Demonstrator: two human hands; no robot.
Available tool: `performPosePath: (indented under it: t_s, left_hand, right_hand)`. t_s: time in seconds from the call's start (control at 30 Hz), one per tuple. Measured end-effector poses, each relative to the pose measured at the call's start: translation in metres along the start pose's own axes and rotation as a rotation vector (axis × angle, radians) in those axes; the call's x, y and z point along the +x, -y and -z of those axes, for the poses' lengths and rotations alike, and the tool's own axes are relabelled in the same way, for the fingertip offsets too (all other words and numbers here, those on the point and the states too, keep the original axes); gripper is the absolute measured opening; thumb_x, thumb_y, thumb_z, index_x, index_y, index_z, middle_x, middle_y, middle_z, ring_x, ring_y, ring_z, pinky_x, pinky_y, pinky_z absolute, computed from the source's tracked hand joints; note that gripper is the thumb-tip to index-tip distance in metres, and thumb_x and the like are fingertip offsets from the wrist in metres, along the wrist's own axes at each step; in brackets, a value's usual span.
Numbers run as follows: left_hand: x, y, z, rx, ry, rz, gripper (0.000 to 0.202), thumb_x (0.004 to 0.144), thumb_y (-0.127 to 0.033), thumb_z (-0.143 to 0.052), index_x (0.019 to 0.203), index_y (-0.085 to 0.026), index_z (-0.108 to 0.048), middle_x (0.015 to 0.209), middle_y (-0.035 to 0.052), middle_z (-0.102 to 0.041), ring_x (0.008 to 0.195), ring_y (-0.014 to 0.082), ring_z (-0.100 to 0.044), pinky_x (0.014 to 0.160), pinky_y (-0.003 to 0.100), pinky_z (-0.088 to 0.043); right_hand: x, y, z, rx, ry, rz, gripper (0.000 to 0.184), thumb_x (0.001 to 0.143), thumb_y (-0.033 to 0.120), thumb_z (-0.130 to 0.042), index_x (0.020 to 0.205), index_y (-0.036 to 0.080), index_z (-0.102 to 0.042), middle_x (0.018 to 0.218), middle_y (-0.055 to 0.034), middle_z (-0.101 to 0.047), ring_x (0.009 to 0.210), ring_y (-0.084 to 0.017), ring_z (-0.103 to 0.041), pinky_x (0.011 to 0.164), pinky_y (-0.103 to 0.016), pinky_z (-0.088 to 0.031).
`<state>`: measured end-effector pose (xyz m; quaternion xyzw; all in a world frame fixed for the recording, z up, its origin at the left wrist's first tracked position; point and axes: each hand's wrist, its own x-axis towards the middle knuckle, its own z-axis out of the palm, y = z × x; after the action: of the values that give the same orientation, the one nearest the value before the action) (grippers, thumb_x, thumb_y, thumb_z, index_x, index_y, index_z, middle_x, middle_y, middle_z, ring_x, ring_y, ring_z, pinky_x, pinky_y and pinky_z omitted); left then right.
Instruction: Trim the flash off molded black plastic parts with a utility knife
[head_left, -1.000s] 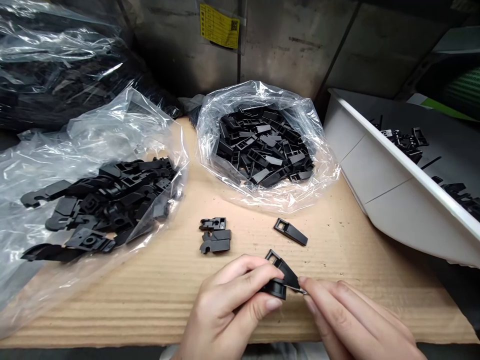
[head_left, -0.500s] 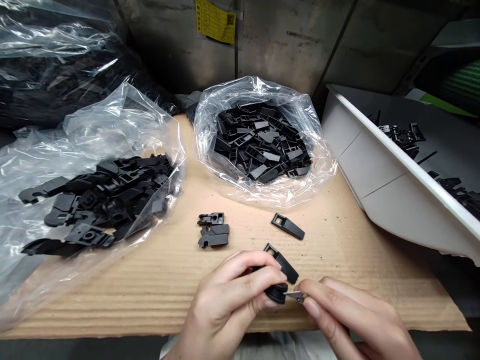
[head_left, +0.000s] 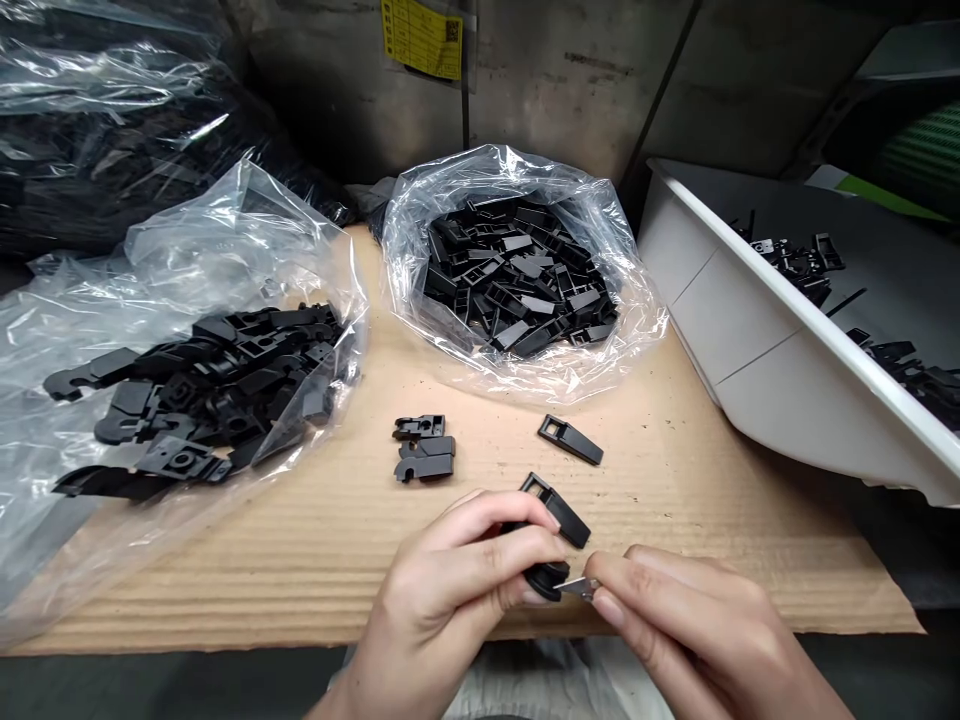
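- My left hand [head_left: 457,590] had its grip closed on a black clip [head_left: 561,514], thumb and fingers pinching the clip's rounded lower end.
- The clip sat low in the middle of the view, just above the near edge of the cardboard [head_left: 300,540] covering the counter, its open end tilted up and away from me.
- My right hand [head_left: 690,630] had its grip closed on a small metal piece [head_left: 579,587], held at the fingertips and touching the clip's rounded end.
- A loose clip [head_left: 570,440] lay flat on the cardboard just beyond my hands.
- Two other black parts [head_left: 424,450] lay side by side to its left.
- A clear bag [head_left: 517,270] of clips stood open behind them.
- A second bag [head_left: 187,380], of larger black parts, lay to the left.
- A white bin [head_left: 750,330] with a few black pieces stood tilted on the right.
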<state>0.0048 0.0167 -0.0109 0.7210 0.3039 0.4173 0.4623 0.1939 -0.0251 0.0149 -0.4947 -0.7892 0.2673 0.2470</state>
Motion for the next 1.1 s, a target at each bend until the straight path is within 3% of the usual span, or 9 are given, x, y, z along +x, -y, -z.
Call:
performPosePath:
  t_s: [0.17,0.27,0.3,0.37,0.47,0.57,0.67,0.87,1.1]
  left_hand:
    - [0.001,-0.002,0.0,0.01,0.037,-0.032,0.027,0.08,-0.004,-0.054,0.094,-0.024,-0.066,0.099,-0.0001,-0.061,0.09,0.0131,-0.059,0.081,0.015,-0.044]
    - [0.002,-0.002,-0.002,0.039,-0.019,-0.029,0.03,0.079,-0.002,-0.054,0.094,-0.024,-0.066,0.101,0.0007,-0.062,0.091,0.0147,-0.06,0.081,0.018,-0.045]
    - [0.002,-0.003,-0.002,0.042,-0.035,-0.021,0.029,0.079,-0.002,-0.054,0.094,-0.024,-0.066,0.1,0.0005,-0.063,0.091,0.0145,-0.06,0.081,0.018,-0.045]
    - [0.001,-0.003,-0.003,0.04,-0.051,-0.002,0.025,0.079,-0.005,-0.056,0.092,-0.024,-0.066,0.097,-0.0002,-0.064,0.089,0.0137,-0.06,0.081,0.017,-0.045]
    - [0.0,-0.003,-0.004,0.056,-0.077,0.054,0.019,0.079,-0.009,-0.059,0.09,-0.023,-0.065,0.09,-0.0013,-0.065,0.085,0.0132,-0.061,0.077,0.015,-0.046]
    - [0.001,-0.003,-0.006,0.075,-0.11,0.081,0.015,0.078,-0.013,-0.061,0.089,-0.023,-0.064,0.084,-0.0027,-0.066,0.079,0.0125,-0.061,0.07,0.013,-0.047]
    - [0.002,-0.004,-0.006,0.076,-0.1,0.064,0.013,0.08,-0.015,-0.06,0.088,-0.023,-0.064,0.08,-0.0035,-0.066,0.073,0.0112,-0.061,0.065,0.012,-0.047]
    - [0.002,-0.006,-0.006,0.104,-0.089,0.03,0.012,0.081,-0.015,-0.058,0.089,-0.022,-0.064,0.08,-0.0014,-0.067,0.072,0.0124,-0.062,0.065,0.014,-0.048]
    - [0.005,-0.004,-0.005,0.082,-0.036,0.061,0.012,0.081,-0.014,-0.058,0.088,-0.021,-0.064,0.085,-0.0001,-0.067,0.077,0.0144,-0.063,0.067,0.017,-0.048]
  right_hand:
    - [0.013,0.0,0.016,0.344,0.318,-0.183,0.031,0.087,0.022,-0.043,0.058,0.018,-0.052,0.052,0.0051,-0.048,0.051,-0.007,-0.05,0.051,-0.015,-0.041]
    - [0.011,-0.003,0.024,0.542,0.507,-0.243,0.025,0.085,0.023,-0.046,0.063,0.018,-0.057,0.051,0.0061,-0.05,0.045,-0.005,-0.047,0.045,-0.012,-0.039]
    - [0.008,-0.004,0.025,0.553,0.458,-0.238,0.019,0.085,0.023,-0.048,0.071,0.019,-0.06,0.055,0.0056,-0.055,0.047,-0.005,-0.051,0.047,-0.011,-0.042]
    - [-0.001,-0.006,0.022,0.445,0.209,-0.167,0.013,0.083,0.022,-0.052,0.09,0.024,-0.062,0.069,0.0044,-0.064,0.058,-0.008,-0.06,0.055,-0.012,-0.048]
    - [-0.013,-0.009,0.007,0.043,-0.204,0.022,0.036,0.081,0.009,-0.051,0.113,0.026,-0.054,0.088,-0.0004,-0.067,0.079,-0.014,-0.064,0.069,-0.019,-0.051]
    - [-0.014,-0.008,-0.013,-0.25,-0.396,0.107,0.037,0.081,0.005,-0.047,0.115,0.02,-0.054,0.083,-0.0065,-0.063,0.075,-0.018,-0.059,0.063,-0.027,-0.048]
    - [-0.009,-0.007,-0.025,-0.239,-0.414,0.11,0.03,0.081,0.01,-0.05,0.109,0.017,-0.057,0.079,-0.008,-0.06,0.068,-0.018,-0.054,0.055,-0.028,-0.045]
    - [-0.005,-0.006,-0.022,-0.271,-0.339,0.168,0.028,0.079,0.01,-0.054,0.106,0.014,-0.059,0.072,-0.0064,-0.059,0.061,-0.015,-0.051,0.05,-0.025,-0.041]
    - [-0.004,-0.003,-0.031,-0.234,-0.455,0.075,0.023,0.081,0.013,-0.05,0.101,0.016,-0.062,0.066,-0.005,-0.055,0.06,-0.015,-0.049,0.052,-0.026,-0.039]
